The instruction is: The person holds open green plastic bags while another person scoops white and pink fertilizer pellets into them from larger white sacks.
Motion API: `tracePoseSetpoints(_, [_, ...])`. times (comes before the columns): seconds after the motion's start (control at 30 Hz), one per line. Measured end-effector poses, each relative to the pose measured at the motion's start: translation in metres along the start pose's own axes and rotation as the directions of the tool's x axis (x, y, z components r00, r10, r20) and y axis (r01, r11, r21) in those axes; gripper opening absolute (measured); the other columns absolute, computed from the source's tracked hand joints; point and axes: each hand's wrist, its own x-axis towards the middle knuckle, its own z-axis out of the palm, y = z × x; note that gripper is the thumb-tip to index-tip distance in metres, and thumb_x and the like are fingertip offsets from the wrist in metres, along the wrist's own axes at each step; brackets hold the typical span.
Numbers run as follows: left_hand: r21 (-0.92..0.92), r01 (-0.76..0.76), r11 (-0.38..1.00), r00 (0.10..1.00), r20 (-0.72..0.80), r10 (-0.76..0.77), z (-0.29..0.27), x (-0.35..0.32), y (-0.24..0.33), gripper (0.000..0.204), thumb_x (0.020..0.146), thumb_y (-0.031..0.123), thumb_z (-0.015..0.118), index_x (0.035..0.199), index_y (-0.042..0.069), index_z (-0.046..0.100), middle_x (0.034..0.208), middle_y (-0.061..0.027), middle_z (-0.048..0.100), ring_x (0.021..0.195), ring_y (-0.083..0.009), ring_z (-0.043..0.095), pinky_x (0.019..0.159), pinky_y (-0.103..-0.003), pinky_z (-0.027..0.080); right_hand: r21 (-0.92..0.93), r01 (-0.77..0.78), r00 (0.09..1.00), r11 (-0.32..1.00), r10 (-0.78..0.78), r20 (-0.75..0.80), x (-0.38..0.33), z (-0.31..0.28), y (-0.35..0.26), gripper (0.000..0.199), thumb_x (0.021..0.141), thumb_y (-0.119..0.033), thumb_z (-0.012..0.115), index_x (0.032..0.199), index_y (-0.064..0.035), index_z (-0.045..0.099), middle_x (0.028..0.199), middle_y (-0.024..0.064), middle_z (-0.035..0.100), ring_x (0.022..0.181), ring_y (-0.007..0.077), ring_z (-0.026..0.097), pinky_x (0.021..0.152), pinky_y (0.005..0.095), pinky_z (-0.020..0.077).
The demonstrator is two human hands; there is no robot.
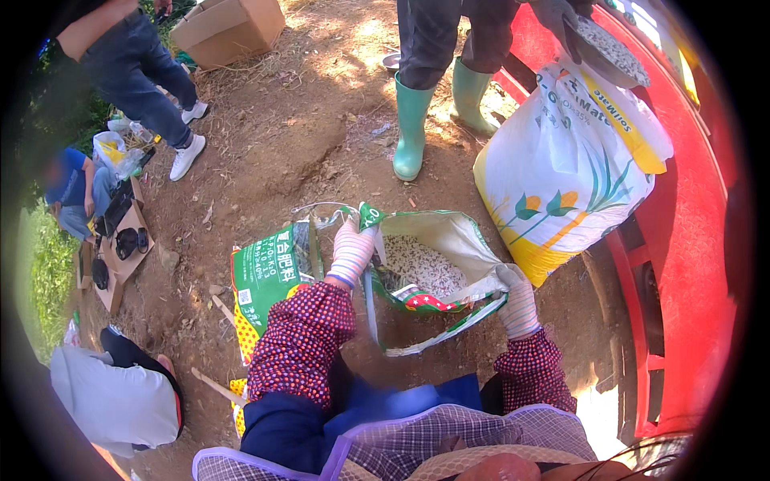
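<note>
Between my hands an open fertilizer bag [453,228] with a pale inside holds white and dark granules [421,268]. My left hand [350,248], in a striped knit glove, is closed on the bag's upper left edge, where a green flap folds over. My right hand [517,298], gloved alike, grips the edge at the right. A white-and-green edged strip [417,349] loops below the bag's near side, reaching toward my right hand. Beside my left forearm lies a green, red and yellow printed sack [273,276], partly covered by my sleeve.
A large white-and-yellow sack [561,176] stands at the right against red metal framework [682,240]. Over it a co-worker in green boots [410,128] holds a pan of granules [613,52]. Other people are at the left, near flattened cardboard [120,272]. A cardboard box [228,32] sits far back.
</note>
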Motion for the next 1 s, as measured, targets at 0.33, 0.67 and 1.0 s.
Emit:
tracePoseSetpoints(0.33, [0.057, 0.05, 0.997, 0.998, -0.047, -0.047, -0.008, -0.008, 0.01, 0.039, 0.088, 0.027, 0.068, 0.115, -0.001, 0.062, 0.087, -0.0081, 0.066, 0.072, -0.0149, 0.059, 0.065, -0.03, 0.048, 0.033, -0.002, 0.998, 0.999, 0.004, -0.058, -0.002, 0.004, 0.004, 0.016, 0.09, -0.018, 0.064, 0.098, -0.0046, 0.063, 0.081, 0.0001, 0.062, 0.067, 0.0111, 0.059, 0.059, 0.0237, 0.0488])
tracePoseSetpoints(0.67, [0.021, 0.056, 0.998, 0.998, -0.035, -0.056, -0.006, 0.004, -0.014, 0.039, 0.089, 0.029, 0.065, 0.114, 0.0, 0.062, 0.079, -0.0077, 0.065, 0.065, -0.0146, 0.058, 0.058, -0.03, 0.046, -0.009, 0.001, 1.0, 1.0, -0.001, 0.004, -0.002, 0.012, 0.005, 0.019, 0.09, -0.019, 0.065, 0.1, -0.0046, 0.061, 0.08, 0.0, 0.061, 0.065, 0.0093, 0.058, 0.057, 0.0218, 0.0465])
tracePoseSetpoints(1.0, [0.024, 0.044, 0.999, 0.999, 0.031, -0.045, 0.002, -0.013, 0.009, 0.049, 0.087, 0.039, 0.063, 0.115, -0.001, 0.062, 0.096, -0.0242, 0.069, 0.092, -0.037, 0.067, 0.08, -0.041, 0.051, -0.064, 0.001, 0.999, 0.998, 0.001, 0.032, -0.006, 0.012, 0.007, 0.023, 0.091, -0.023, 0.061, 0.101, -0.0025, 0.062, 0.083, 0.0009, 0.059, 0.071, 0.0101, 0.056, 0.061, 0.0232, 0.0433])
